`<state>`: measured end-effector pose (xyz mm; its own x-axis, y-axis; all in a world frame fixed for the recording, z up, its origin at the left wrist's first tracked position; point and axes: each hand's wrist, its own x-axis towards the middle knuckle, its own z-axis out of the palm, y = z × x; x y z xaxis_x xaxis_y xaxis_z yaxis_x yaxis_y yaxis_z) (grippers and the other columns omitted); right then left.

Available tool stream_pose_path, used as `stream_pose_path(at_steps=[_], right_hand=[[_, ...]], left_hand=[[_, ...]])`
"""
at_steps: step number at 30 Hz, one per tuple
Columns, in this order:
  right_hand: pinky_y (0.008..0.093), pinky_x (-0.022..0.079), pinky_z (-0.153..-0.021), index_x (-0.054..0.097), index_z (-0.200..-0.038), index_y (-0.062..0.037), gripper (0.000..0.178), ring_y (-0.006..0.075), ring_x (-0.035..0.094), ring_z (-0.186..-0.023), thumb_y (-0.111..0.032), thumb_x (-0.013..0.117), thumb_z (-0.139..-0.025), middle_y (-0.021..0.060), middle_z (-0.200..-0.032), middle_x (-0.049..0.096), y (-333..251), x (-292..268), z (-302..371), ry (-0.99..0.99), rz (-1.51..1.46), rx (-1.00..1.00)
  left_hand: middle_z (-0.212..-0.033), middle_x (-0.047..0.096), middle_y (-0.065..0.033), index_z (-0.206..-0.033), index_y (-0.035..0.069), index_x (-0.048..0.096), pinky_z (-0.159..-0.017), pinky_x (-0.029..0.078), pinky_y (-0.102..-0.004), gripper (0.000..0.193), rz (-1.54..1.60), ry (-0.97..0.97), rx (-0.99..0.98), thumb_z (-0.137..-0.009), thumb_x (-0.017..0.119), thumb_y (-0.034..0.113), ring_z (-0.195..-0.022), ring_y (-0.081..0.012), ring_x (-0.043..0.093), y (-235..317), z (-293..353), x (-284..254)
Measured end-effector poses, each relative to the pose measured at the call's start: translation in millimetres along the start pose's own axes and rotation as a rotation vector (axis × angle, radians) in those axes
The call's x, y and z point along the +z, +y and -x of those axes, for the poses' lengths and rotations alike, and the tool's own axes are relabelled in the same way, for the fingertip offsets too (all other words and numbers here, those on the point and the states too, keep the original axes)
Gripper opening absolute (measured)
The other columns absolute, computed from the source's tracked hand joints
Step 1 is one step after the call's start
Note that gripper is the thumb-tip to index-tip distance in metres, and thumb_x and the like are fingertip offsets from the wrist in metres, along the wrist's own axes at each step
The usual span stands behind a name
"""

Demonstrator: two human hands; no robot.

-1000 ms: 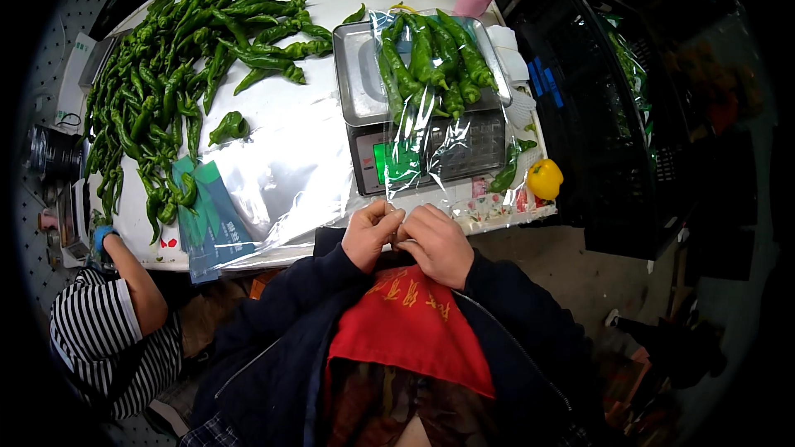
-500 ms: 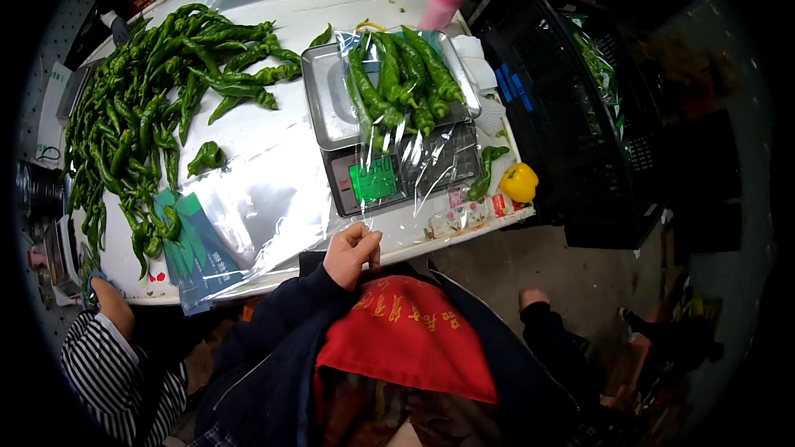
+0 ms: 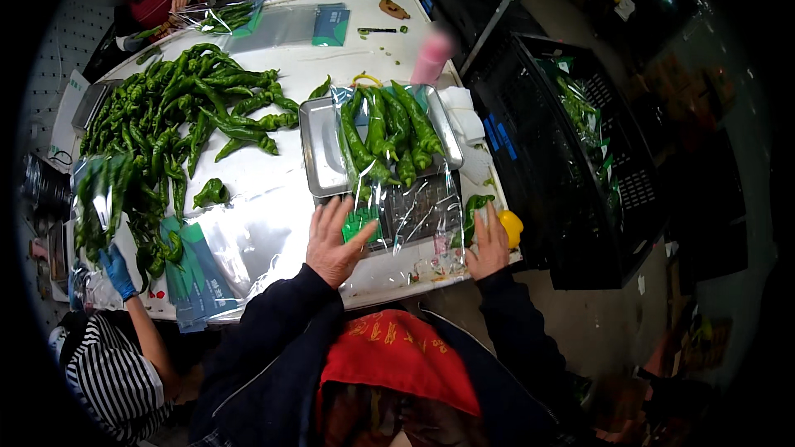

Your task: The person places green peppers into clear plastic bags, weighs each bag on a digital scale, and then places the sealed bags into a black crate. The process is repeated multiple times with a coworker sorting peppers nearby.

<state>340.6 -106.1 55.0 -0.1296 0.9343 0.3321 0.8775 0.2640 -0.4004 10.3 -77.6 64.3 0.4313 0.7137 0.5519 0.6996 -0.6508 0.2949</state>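
Note:
A clear bag of long green peppers [image 3: 397,136] lies on the metal tray [image 3: 316,149] of a digital scale [image 3: 424,209], its loose film hanging over the scale's near side. My left hand [image 3: 333,242] is open, fingers spread, at the left part of the green display, partly covering it. To the right, my right hand [image 3: 489,246] is also open, fingers stretched forward beside the bag's film. A loose curled green pepper [image 3: 470,217] lies by its fingertips, and a yellow bell pepper [image 3: 512,228] shows partly behind it.
A large heap of green peppers [image 3: 166,116] covers the table's left. Flat clear bags [image 3: 199,273] lie near its front edge. A blue-gloved co-worker's hand [image 3: 118,271] is at a filled bag on the left; another person works far left. Black crates [image 3: 571,199] stand right; a pink bottle [image 3: 432,60] is behind.
Both my hands have come up over the scale's near side; the left has opened from a closed grip, the right has risen from beside my body. A co-worker's gloved hand has appeared left.

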Motion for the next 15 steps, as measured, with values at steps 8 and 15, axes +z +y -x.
stream_pose_path(at_steps=[8, 15], right_hand=[[0.0507, 0.033, -0.108, 0.064, -0.122, -0.0104, 0.051, 0.0308, 0.052, -0.126, -0.006, 0.075, -0.072, 0.0153, -0.125, 0.061, -2, -13, -58, -0.147, -0.373, -0.32], [0.0457, 0.037, -0.104, 0.069, -0.107, -0.0054, 0.03, 0.0355, 0.052, -0.124, -0.004, 0.069, -0.078, 0.0162, -0.118, 0.065, 5, -5, -84, -0.058, -0.36, -0.429]], left_hand=[[-0.119, 0.064, -0.0131, -0.115, 0.001, 0.064, -0.096, 0.046, -0.0349, 0.024, 0.946, -0.125, -0.485, -0.093, 0.056, 0.009, -0.112, -0.0235, 0.06, -31, 2, 2], [-0.109, 0.068, -0.0156, -0.108, 0.002, 0.069, -0.096, 0.046, -0.0333, 0.024, 0.733, -0.022, -0.387, -0.085, 0.062, 0.001, -0.113, -0.0271, 0.061, -20, -15, 0]])
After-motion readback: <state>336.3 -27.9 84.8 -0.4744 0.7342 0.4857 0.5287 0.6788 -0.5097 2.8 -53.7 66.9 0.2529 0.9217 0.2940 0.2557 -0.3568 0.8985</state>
